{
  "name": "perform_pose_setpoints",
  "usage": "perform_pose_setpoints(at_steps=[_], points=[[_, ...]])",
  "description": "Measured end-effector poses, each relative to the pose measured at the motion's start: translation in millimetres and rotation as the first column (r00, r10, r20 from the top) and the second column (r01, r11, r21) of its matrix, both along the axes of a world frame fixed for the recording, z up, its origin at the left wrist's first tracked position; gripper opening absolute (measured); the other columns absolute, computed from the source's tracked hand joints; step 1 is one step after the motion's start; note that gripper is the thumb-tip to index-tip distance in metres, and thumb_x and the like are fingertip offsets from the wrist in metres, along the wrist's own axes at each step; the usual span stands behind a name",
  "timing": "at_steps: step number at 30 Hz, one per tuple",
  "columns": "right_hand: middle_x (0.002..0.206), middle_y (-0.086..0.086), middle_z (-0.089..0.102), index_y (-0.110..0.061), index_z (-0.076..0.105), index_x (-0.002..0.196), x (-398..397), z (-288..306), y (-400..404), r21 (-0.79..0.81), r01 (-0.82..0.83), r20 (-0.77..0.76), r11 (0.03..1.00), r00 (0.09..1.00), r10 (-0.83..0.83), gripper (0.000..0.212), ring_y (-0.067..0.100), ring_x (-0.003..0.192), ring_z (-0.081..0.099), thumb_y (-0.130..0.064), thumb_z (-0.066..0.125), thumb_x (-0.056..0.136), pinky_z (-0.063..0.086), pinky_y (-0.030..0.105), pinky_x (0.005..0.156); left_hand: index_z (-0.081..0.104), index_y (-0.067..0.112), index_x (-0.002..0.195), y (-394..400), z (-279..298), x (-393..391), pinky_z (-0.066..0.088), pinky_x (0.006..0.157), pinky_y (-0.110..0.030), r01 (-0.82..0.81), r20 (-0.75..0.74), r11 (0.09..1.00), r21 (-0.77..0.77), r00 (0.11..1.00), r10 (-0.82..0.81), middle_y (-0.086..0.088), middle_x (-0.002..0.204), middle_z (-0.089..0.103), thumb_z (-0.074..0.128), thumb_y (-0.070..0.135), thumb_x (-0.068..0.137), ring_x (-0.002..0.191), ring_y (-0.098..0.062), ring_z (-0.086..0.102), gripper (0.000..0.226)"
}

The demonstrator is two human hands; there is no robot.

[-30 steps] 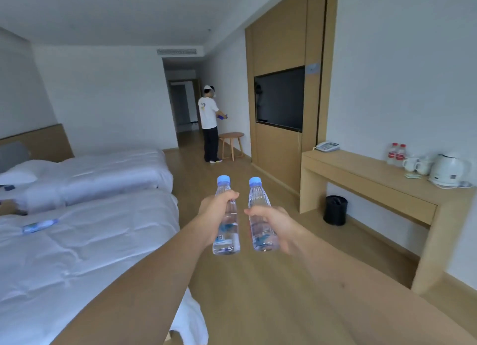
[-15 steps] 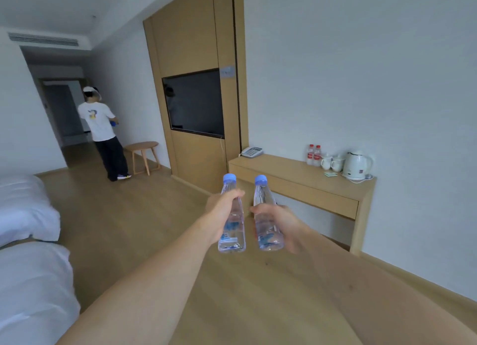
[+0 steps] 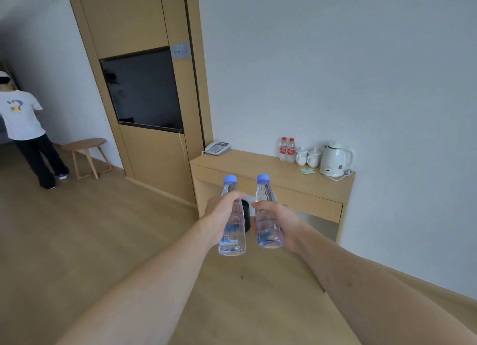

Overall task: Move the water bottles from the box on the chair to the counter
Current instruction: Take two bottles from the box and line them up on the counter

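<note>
The left hand (image 3: 222, 213) was wrapped firmly around the left bottle (image 3: 232, 220), and the right hand (image 3: 280, 222) around the right bottle (image 3: 267, 215). Both bottles were held in the air, long axes near vertical, blue caps up, side by side and apart, short of the front edge of the counter (image 3: 258, 166). A kettle (image 3: 334, 160) stood near its right back corner.

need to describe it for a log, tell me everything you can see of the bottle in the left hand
The left-hand bottle is clear plastic with a blue cap, ribbed sides and a pale label with a blue printed patch low down. It looks full of water. The left hand grips its upper body and holds it nearly upright in the air, beside but apart from the other bottle.
</note>
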State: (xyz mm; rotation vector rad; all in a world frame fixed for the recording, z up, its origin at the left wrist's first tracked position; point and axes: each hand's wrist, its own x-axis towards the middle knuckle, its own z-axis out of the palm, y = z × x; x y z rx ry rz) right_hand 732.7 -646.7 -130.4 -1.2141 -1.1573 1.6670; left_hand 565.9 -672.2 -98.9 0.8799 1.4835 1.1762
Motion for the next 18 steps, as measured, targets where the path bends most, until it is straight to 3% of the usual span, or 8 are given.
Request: perform_pose_setpoints(at_steps=[5, 8, 12, 15, 18], points=[[0.074, 0.011, 0.069, -0.003, 0.066, 0.099, 2.2, 20.6, 107.9, 0.002, -0.011, -0.069, 1.000, 0.998, 0.011, 0.046, 0.023, 0.053, 0.065, -0.042, 0.082, 0.082, 0.052, 0.028, 0.047, 0.069, 0.012, 0.100, 109.9, 14.7, 0.3, 0.054, 0.061, -0.034, -0.010, -0.014, 1.000, -0.012, 1.000, 0.010, -0.005, 0.069, 0.069, 0.077, 0.035, 0.082, 0.057, -0.025, 0.067, 0.030], [0.072, 0.011, 0.067, -0.002, 0.066, 0.101, 2.3, 36.8, 171.3, 0.003, -0.017, -0.104, 1.000, 0.994, 0.017, 0.059, 0.025, 0.057, 0.064, -0.059, 0.069, 0.088, 0.054, 0.030, 0.049, 0.067, 0.012, 0.103, 172.2, 27.2, 1.9, 0.057, 0.070, -0.038, -0.003, 0.007, 1.000, -0.009, 1.000, 0.003, -0.009, 0.077, 0.070, 0.078, 0.037, 0.082, 0.064, -0.028, 0.067, 0.034], [0.061, 0.004, 0.059, -0.011, 0.063, 0.084, -4.1, 41.1, 243.6, -0.095, -0.045, -0.213, 0.994, 0.977, 0.023, 0.063, 0.021, 0.048, 0.055, -0.072, 0.049, 0.093, 0.049, 0.036, 0.059, 0.067, 0.012, 0.111, 239.3, 28.4, -2.5, 0.057, 0.090, -0.048, 0.013, 0.006, 1.000, -0.013, 1.000, -0.013, -0.015, 0.095, 0.073, 0.077, 0.041, 0.084, 0.085, -0.034, 0.070, 0.041], [0.059, 0.003, 0.062, -0.014, 0.063, 0.078, -12.2, 30.9, 292.4, -0.112, -0.021, -0.189, 0.994, 0.982, 0.000, 0.063, 0.021, 0.048, 0.060, -0.072, 0.045, 0.094, 0.051, 0.040, 0.068, 0.068, 0.013, 0.108, 288.7, 21.9, -13.4, 0.058, 0.081, -0.043, 0.027, 0.018, 0.999, -0.017, 0.999, -0.027, -0.012, 0.089, 0.072, 0.075, 0.049, 0.086, 0.078, -0.030, 0.070, 0.043], [0.085, 0.013, 0.066, -0.008, 0.069, 0.099, -24.3, 19.5, 340.5, -0.098, 0.021, -0.116, 0.995, 0.993, -0.032, 0.068, 0.031, 0.071, 0.063, -0.072, 0.048, 0.093, 0.053, 0.047, 0.082, 0.066, 0.015, 0.102, 344.4, 12.3, -29.3, 0.056, 0.072, -0.039, 0.055, 0.077, 0.998, -0.033, 0.996, -0.052, -0.010, 0.086, 0.072, 0.066, 0.063, 0.089, 0.075, -0.029, 0.068, 0.049]])
